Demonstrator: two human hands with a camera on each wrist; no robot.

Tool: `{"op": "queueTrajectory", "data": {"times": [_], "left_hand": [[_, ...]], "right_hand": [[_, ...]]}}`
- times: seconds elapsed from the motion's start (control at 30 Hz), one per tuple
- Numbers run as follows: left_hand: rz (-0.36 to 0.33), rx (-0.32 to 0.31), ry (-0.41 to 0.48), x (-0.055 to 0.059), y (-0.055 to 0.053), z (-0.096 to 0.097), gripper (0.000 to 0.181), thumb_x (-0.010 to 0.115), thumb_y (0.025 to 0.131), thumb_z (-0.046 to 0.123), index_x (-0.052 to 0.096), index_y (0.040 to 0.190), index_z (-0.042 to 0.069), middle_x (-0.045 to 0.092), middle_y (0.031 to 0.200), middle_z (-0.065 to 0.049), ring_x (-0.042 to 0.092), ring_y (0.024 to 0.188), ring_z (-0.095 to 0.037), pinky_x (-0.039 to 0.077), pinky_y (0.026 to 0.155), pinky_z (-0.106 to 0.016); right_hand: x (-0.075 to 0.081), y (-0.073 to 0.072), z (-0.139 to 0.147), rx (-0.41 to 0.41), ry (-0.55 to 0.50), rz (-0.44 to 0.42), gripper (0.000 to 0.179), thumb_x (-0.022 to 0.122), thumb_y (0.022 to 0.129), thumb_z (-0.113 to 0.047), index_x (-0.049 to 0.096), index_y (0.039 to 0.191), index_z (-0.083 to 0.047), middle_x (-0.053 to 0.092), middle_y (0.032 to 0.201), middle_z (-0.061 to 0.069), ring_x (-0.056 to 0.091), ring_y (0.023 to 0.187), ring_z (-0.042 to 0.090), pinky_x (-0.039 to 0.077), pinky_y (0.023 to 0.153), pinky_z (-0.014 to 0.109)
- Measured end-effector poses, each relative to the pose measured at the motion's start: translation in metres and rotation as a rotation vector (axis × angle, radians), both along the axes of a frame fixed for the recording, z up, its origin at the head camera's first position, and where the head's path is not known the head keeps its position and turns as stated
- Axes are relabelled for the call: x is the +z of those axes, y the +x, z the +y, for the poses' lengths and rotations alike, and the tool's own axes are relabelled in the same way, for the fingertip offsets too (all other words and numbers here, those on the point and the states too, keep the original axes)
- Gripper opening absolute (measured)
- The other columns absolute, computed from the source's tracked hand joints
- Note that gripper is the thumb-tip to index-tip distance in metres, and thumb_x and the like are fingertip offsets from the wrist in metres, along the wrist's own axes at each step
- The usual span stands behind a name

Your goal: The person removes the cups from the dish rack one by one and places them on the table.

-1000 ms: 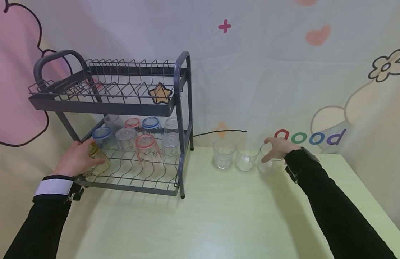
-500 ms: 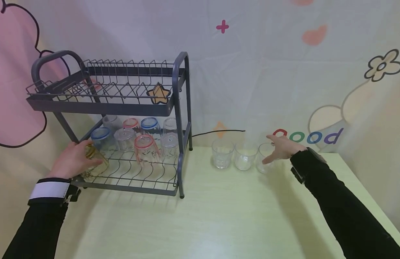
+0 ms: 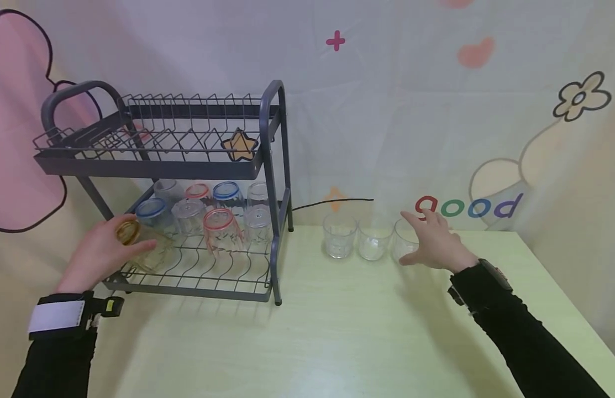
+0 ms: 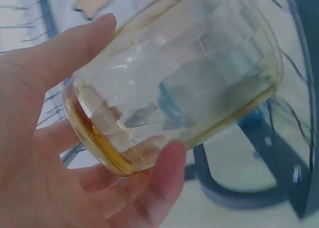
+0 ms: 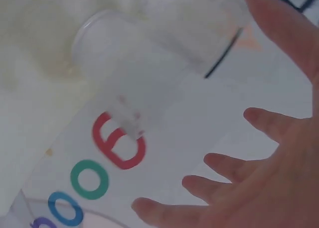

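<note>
My left hand [image 3: 95, 254] grips an amber-tinted drinking glass [image 4: 174, 83] at the front left of the rack's lower shelf. The glass leans, its thick amber base toward my palm; in the left wrist view the thumb lies along one side and fingers curl round the other. My right hand [image 3: 436, 243] holds nothing, with its fingers spread in the right wrist view. It is just right of the rightmost clear glass [image 3: 403, 243], which stands in a row with a middle clear glass [image 3: 374, 246] and a left clear glass [image 3: 339, 243].
A dark two-tier dish rack [image 3: 188, 293] stands at the left. Several upside-down glasses fill the back of its lower shelf, including a red-based glass [image 3: 220, 229] and a blue-based glass [image 3: 153, 213]. A printed cloth [image 3: 387, 127] hangs behind the pale table [image 3: 327, 331].
My left hand has tipped the amber glass further over, its base coming toward the palm. The right hand has drawn back from the rightmost clear glass and spread its fingers.
</note>
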State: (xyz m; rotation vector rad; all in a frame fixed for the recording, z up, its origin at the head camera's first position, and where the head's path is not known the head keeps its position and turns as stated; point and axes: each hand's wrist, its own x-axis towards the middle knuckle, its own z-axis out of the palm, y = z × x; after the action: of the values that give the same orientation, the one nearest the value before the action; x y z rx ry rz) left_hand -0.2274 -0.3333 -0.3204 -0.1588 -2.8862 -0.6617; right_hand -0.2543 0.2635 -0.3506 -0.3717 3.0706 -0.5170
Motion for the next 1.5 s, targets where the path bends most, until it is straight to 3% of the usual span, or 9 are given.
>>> {"op": "queueTrajectory", "data": {"times": [0.17, 0.3, 0.63, 0.77, 0.97, 1.07, 1.2, 1.37, 1.5], "left_hand": [[-0.030, 0.002, 0.089, 0.003, 0.006, 0.016, 0.085, 0.063, 0.089, 0.057, 0.035, 0.147, 0.000, 0.045, 0.132, -0.035, 0.049, 0.107, -0.051, 0.053, 0.071, -0.056], [-0.059, -0.014, 0.193, 0.003, 0.011, 0.032, 0.085, 0.063, 0.088, 0.058, 0.033, 0.151, 0.009, 0.042, 0.137, -0.032, 0.048, 0.112, -0.051, 0.053, 0.075, -0.057], [-0.071, -0.126, 0.415, 0.007, 0.029, 0.066, 0.075, 0.068, 0.090, 0.046, 0.035, 0.149, 0.014, 0.040, 0.146, -0.021, 0.055, 0.115, -0.041, 0.050, 0.085, -0.057], [-0.084, -0.176, 0.473, 0.009, 0.032, 0.081, 0.073, 0.070, 0.090, 0.041, 0.036, 0.147, 0.012, 0.042, 0.144, -0.019, 0.048, 0.124, -0.040, 0.053, 0.083, -0.051], [-0.080, -0.227, 0.535, 0.013, 0.028, 0.105, 0.069, 0.072, 0.090, 0.037, 0.038, 0.145, 0.013, 0.041, 0.145, -0.016, 0.039, 0.134, -0.042, 0.044, 0.093, -0.063], [-0.077, -0.272, 0.578, 0.014, 0.024, 0.120, 0.067, 0.073, 0.089, 0.035, 0.039, 0.144, 0.014, 0.042, 0.144, -0.014, 0.038, 0.136, -0.039, 0.043, 0.095, -0.062], [-0.066, -0.325, 0.629, 0.012, 0.022, 0.137, 0.065, 0.075, 0.088, 0.033, 0.041, 0.141, 0.016, 0.044, 0.141, -0.009, 0.038, 0.137, -0.035, 0.043, 0.097, -0.060], [-0.059, -0.336, 0.685, 0.006, 0.020, 0.155, 0.067, 0.077, 0.086, 0.032, 0.042, 0.140, 0.018, 0.044, 0.141, -0.004, 0.038, 0.137, -0.030, 0.044, 0.098, -0.057], [-0.068, -0.363, 0.751, 0.004, 0.021, 0.168, 0.068, 0.079, 0.084, 0.029, 0.041, 0.140, 0.019, 0.040, 0.142, -0.002, 0.037, 0.138, -0.026, 0.046, 0.098, -0.051]], "right_hand": [[-0.001, 0.021, -0.010, 0.004, -0.087, 0.073, 0.106, 0.088, 0.071, -0.033, 0.026, 0.152, -0.006, 0.014, 0.150, 0.036, 0.013, 0.134, 0.058, 0.029, 0.088, 0.081], [-0.001, 0.036, -0.019, 0.023, -0.172, 0.093, 0.107, 0.089, 0.071, -0.032, 0.025, 0.153, -0.007, 0.012, 0.152, 0.034, 0.014, 0.135, 0.056, 0.033, 0.092, 0.075], [0.001, 0.059, -0.044, 0.136, -0.368, 0.059, 0.105, 0.085, 0.073, -0.044, 0.024, 0.155, -0.021, 0.011, 0.158, 0.021, 0.016, 0.141, 0.047, 0.028, 0.099, 0.073], [-0.002, 0.064, -0.055, 0.201, -0.461, 0.030, 0.102, 0.083, 0.074, -0.047, 0.024, 0.155, -0.026, 0.011, 0.160, 0.013, 0.018, 0.142, 0.042, 0.027, 0.103, 0.070], [-0.003, 0.066, -0.071, 0.306, -0.686, -0.026, 0.097, 0.084, 0.078, -0.027, 0.024, 0.154, -0.029, 0.017, 0.159, -0.001, 0.020, 0.144, 0.027, 0.034, 0.107, 0.056], [-0.003, 0.066, -0.080, 0.330, -0.773, -0.078, 0.095, 0.083, 0.080, -0.023, 0.025, 0.153, -0.033, 0.019, 0.158, -0.007, 0.020, 0.144, 0.023, 0.035, 0.108, 0.051], [-0.001, 0.066, -0.093, 0.377, -0.876, -0.138, 0.092, 0.082, 0.081, -0.018, 0.026, 0.153, -0.033, 0.021, 0.157, -0.008, 0.023, 0.144, 0.023, 0.038, 0.106, 0.049], [0.003, 0.063, -0.112, 0.459, -1.045, -0.240, 0.089, 0.078, 0.084, -0.009, 0.026, 0.154, -0.029, 0.022, 0.158, -0.008, 0.025, 0.144, 0.021, 0.041, 0.104, 0.047], [0.005, 0.060, -0.124, 0.483, -1.100, -0.262, 0.088, 0.077, 0.085, -0.009, 0.025, 0.154, -0.027, 0.022, 0.158, -0.004, 0.027, 0.143, 0.025, 0.044, 0.100, 0.048]]}}
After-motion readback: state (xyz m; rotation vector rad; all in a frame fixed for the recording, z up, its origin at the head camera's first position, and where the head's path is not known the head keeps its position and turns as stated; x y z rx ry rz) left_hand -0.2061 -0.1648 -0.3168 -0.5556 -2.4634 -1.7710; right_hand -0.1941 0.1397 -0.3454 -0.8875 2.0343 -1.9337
